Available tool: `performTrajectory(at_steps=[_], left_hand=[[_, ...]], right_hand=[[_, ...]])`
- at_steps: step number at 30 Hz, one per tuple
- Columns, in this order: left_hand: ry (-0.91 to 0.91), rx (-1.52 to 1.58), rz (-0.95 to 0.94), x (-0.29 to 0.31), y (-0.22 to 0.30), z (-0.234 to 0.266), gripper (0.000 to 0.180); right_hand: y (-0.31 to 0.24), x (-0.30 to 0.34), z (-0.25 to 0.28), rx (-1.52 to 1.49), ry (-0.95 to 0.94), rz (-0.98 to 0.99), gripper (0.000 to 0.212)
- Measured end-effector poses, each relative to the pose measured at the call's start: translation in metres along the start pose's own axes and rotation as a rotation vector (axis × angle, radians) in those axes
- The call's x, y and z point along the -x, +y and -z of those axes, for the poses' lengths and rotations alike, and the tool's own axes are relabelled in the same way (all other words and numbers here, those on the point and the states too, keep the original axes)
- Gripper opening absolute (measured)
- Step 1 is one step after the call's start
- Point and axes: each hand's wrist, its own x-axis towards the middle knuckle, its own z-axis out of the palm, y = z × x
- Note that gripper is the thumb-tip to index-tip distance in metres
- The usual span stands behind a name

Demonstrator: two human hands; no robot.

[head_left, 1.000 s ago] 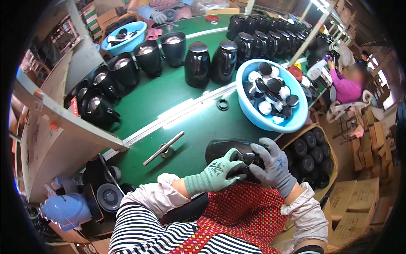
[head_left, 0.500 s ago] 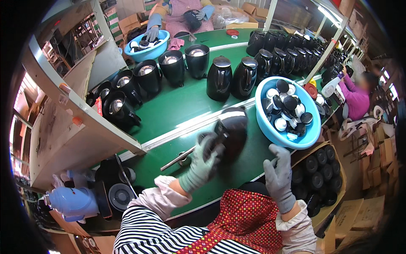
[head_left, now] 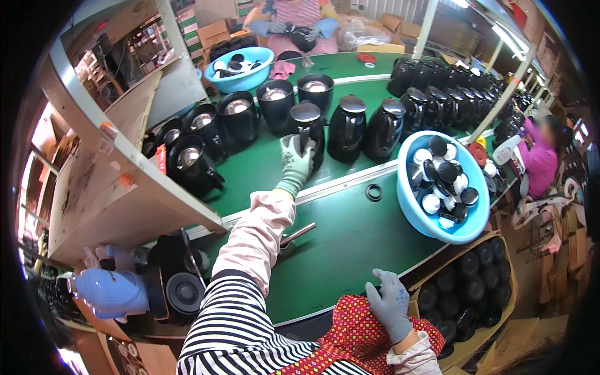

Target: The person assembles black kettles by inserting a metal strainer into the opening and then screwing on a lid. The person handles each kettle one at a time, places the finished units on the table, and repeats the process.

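My left hand [head_left: 295, 164], in a grey-green glove, reaches forward across the green bench and is closed on the handle side of a black vacuum jug [head_left: 318, 139] with a shiny lid. That jug stands upright at the left end of the lidded jugs [head_left: 345, 128]. My right hand [head_left: 392, 303], in a grey glove, hovers over the red patterned apron by the near bench edge. Its fingers are apart and nothing is in it. A small black ring [head_left: 374, 192] lies on the bench. Partly behind my left sleeve is a metal rod [head_left: 301, 233].
A blue basin [head_left: 406, 206] of black and white stoppers stands at right, above a carton [head_left: 514, 287] of black parts. Open black jugs [head_left: 237, 119] line the back left, beside a slanted post [head_left: 134, 156]. Across the bench a co-worker's gloved hands [head_left: 303, 36] hold a black jug.
My left hand has carried the black jug forward from the near bench to the row and stands it there. My right hand has drawn back toward the apron. The black ring now shows.
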Motion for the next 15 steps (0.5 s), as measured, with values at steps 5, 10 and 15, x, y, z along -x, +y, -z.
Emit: performTrajectory(at_steps=[5,10,15], left_hand=[[0.128,-0.173,-0.157,0.018,-0.002,0.073,0.096],[0.409,-0.552,0.098,-0.015,-0.051,0.168,0.106],[0.392,-0.787,0.139,-0.025,-0.088,0.221,0.096]], right_hand=[[0.005,0.006,-0.001,0.036,0.053,0.011,0.034],[0.006,0.005,-0.006,0.104,0.072,0.056,0.035],[-0.004,0.005,-0.011,0.038,0.039,0.05,0.036]])
